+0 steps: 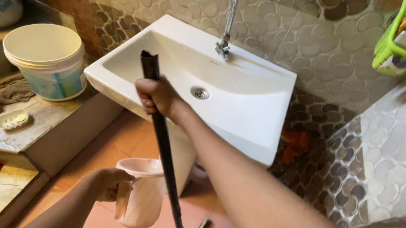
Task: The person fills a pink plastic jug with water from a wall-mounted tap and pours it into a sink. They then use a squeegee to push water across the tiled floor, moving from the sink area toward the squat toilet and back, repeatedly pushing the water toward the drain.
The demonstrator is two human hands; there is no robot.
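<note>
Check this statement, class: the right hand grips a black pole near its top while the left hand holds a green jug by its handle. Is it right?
Not quite. The head view shows the jug is pale pink, not green. The rest holds: the right hand grips the black pole near its top, and the left hand holds the jug's handle.

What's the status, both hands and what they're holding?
Right hand gripping black pole near its top, in front of white sink. Left hand holding pink jug by the handle, low over the floor. Nothing between them.
</note>
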